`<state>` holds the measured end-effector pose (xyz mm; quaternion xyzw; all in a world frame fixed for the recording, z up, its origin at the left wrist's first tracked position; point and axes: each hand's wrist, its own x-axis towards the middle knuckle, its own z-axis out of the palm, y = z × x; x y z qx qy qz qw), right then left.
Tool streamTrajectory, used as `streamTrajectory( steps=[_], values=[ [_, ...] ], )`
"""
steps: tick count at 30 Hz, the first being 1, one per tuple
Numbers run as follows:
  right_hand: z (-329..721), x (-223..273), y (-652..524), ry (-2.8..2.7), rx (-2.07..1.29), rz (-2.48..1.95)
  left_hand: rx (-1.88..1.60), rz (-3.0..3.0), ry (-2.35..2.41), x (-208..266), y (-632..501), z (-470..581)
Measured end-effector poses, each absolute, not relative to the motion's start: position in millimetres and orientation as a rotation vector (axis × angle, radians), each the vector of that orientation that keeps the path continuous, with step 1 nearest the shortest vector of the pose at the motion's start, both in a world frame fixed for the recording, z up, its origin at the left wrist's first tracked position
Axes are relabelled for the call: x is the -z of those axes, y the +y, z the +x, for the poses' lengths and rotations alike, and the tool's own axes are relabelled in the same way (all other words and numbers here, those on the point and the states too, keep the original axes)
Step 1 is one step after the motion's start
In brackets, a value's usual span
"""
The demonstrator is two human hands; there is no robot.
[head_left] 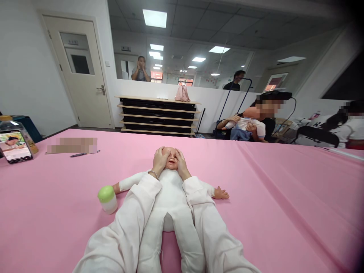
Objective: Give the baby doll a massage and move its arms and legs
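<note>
White sleeves (132, 212) are sitting nearest my cam; the doll (170, 189) is lying lengthwise, head pointing away between my left hand (159, 159) and right hand (182, 164), both loosely spread, cupping its face.

I see soft, even brightness on the pink cloth (284, 212), its shadows faint; ceiling panels (155, 18) glare white at top centre. Darkness swallows the upper right corner, and the door (78, 87) leans, stretched, at upper left.
</note>
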<state>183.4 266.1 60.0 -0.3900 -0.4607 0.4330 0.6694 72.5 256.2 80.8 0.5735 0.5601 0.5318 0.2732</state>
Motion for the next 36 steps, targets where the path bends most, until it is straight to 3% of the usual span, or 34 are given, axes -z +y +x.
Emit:
streamTrajectory(
  steps=[36],
  values=[
    [184.2,-62.0,263.0,-1.061,-0.981,-0.915,-1.422,1.563,1.527,-79.6,257.3,73.1]
  ],
)
